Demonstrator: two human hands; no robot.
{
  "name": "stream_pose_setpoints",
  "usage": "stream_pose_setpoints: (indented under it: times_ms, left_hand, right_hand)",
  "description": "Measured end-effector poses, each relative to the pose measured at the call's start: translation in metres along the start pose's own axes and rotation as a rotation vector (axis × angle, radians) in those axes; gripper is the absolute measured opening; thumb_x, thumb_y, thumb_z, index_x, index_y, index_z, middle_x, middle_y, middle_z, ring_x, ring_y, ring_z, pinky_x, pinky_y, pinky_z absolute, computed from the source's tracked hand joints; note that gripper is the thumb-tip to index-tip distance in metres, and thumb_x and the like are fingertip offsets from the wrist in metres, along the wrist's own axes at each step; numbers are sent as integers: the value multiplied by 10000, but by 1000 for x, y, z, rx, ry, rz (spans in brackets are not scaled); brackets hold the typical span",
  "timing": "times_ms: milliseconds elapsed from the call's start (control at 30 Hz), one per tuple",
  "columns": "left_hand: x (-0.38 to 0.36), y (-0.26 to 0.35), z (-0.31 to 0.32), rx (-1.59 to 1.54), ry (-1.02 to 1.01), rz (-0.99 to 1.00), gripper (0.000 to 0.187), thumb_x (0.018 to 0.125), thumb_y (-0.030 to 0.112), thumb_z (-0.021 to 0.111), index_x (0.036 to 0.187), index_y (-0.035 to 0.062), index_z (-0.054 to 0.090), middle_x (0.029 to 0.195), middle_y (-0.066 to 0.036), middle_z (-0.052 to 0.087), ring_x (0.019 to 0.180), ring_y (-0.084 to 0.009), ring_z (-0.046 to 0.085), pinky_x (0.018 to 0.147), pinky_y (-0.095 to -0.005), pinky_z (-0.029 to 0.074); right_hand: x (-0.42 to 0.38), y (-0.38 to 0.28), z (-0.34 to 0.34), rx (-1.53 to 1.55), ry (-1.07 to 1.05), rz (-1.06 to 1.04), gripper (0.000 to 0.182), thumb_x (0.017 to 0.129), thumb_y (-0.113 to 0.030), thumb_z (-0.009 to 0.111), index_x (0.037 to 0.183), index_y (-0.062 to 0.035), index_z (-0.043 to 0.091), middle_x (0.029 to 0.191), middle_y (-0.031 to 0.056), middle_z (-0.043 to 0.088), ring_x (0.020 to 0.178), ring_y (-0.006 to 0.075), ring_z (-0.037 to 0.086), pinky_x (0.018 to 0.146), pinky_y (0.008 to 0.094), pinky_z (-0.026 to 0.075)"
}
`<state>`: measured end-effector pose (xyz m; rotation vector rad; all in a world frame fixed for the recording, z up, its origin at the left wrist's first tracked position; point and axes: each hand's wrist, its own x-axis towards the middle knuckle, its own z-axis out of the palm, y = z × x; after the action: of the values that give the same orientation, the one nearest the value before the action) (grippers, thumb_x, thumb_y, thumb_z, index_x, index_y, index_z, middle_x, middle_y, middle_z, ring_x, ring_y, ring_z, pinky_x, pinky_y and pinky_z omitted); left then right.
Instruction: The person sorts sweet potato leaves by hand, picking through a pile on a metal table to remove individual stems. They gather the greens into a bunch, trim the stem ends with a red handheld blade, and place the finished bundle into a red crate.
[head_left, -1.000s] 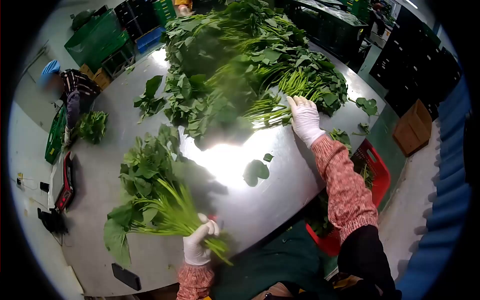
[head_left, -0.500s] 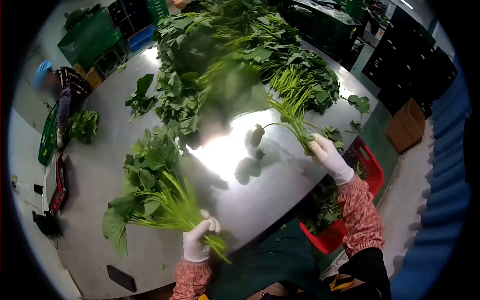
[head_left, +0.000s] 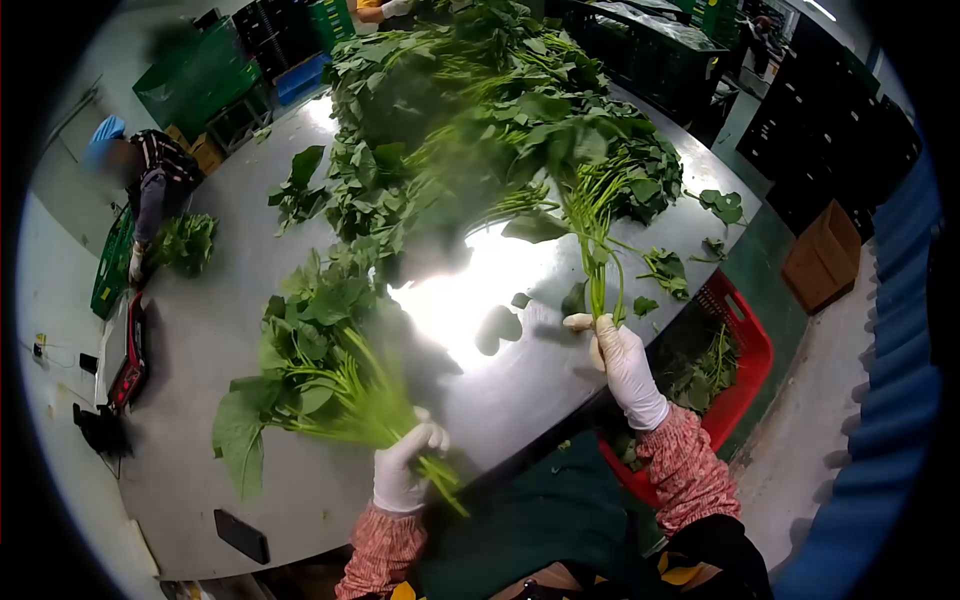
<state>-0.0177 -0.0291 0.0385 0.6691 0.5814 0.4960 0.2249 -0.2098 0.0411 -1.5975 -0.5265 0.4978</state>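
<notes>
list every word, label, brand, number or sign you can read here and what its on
No text is readable.
Black crates: pale marks, too small to read.
Red-edged device: any markings too blurred.
Bunch of greens in left hand: no label seen.

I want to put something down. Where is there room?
The table is bare between the red machine and the bunch in the left hand, beyond the phone. Another patch lies between that hand and the right hand, nearer than the loose leaf. Farther back is crowded with piled leaves.
</notes>
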Motion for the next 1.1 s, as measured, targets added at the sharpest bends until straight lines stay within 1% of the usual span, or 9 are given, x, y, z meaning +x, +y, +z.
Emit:
stream_pose_setpoints:
  times_ms: [100,267,467,600,700,800,900,1033,1100]
  left_hand:
    - [1,-6,2,103,-7,1,135,906,0,581,1036,-26,555,777,-72,564,742,-200,581,688,-309,462]
    - [5,-15,12,95,56,-72,185,857,-3,611,1033,-11,554,748,-78,558,702,-206,553,647,-318,459]
    - [8,-16,13,137,89,-139,226,873,4,653,1079,-26,564,821,-89,600,754,-176,594,670,-299,480]
    - [6,-14,15,229,24,-125,223,877,24,694,1088,-19,634,931,-72,676,788,-144,641,691,-252,499]
    - [5,-20,5,93,-21,-212,199,893,98,706,1040,-34,685,885,-74,688,771,-161,643,722,-277,511]
    - [3,-15,3,115,72,-280,194,895,99,703,1028,-41,688,867,-86,689,757,-180,648,705,-296,523]
    - [3,-17,1,99,66,-242,194,894,96,704,1022,-49,688,859,-95,689,750,-189,649,692,-310,530]
    - [4,-26,-9,36,111,-300,174,892,67,698,1023,-47,691,883,-100,700,812,-209,675,769,-326,555]
    - [5,-26,-2,70,104,-215,173,887,61,701,1025,-43,690,892,-100,702,820,-211,680,773,-326,561]
  right_hand:
    - [-13,1,10,102,-6,21,517,1089,-394,357,1143,28,652,594,-87,362,539,26,308,534,185,266]
    - [-31,13,27,261,-34,86,485,1084,-398,362,1015,-2,633,578,-68,403,497,30,313,481,186,265]
    - [-56,13,52,236,-312,156,424,1064,-392,440,971,-17,615,601,-50,459,517,34,370,489,197,283]
    - [-68,20,73,32,-458,179,305,1056,-266,492,966,-13,638,665,-50,493,557,30,406,527,202,335]
    - [-71,25,89,-213,-517,-51,230,1029,-217,535,1069,-18,644,814,76,687,701,183,654,681,294,513]
    - [-70,25,91,-386,-628,4,215,1012,-198,554,1121,-34,641,916,119,720,839,277,704,784,346,539]
    - [-68,22,89,-399,-620,-7,258,953,-244,616,1164,-102,663,939,177,702,875,363,673,769,408,525]
    - [-67,24,92,-341,-500,-114,233,934,-225,649,1128,-99,678,1034,134,688,943,286,673,836,365,514]
    - [-71,21,96,-72,-425,79,185,925,-164,678,1079,-63,657,1024,60,676,934,171,648,844,310,507]
